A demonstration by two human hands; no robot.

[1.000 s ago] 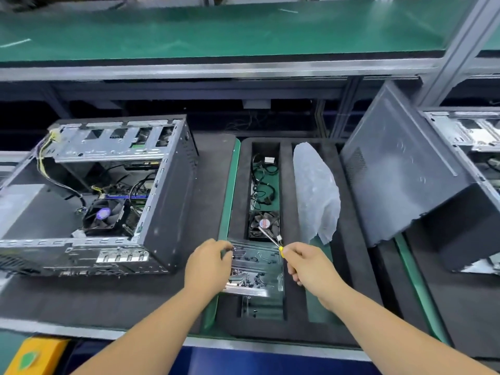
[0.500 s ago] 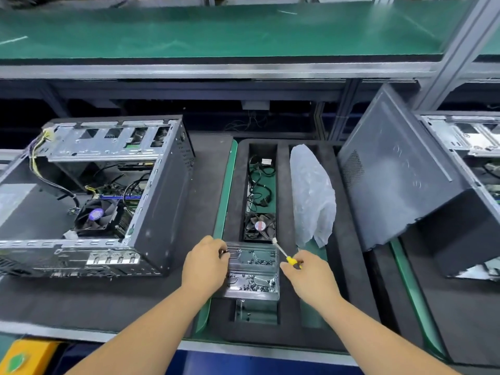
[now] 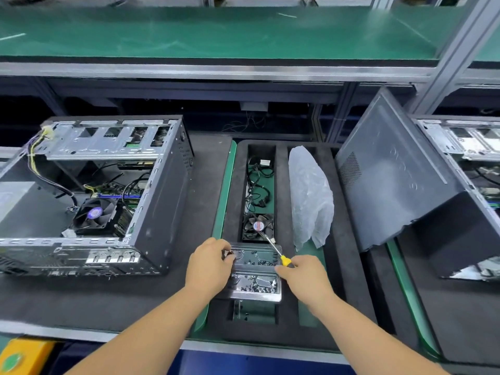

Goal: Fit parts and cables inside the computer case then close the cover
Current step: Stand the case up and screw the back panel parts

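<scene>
change: drifting slightly nearer over the clear screw box (image 3: 254, 277) than a second ago, fetching fasteners.
left hand (image 3: 209, 266): curling fingers onto box's left edge.
right hand (image 3: 303, 274): gripping yellow-handled screwdriver (image 3: 273, 247), tip toward spare fan (image 3: 258, 227).
computer case (image 3: 89, 196): lying open at left, cover (image 3: 400, 180) leaning at right.

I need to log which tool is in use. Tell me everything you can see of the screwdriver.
The screwdriver is small, with a yellow handle and a thin bright metal shaft. The right hand grips the handle, hiding most of it. The shaft slants up and to the left, away from the person, over the far edge of the clear screw tray, and its tip lies over the loose black fan. Whether the tip touches the fan cannot be told.
</scene>
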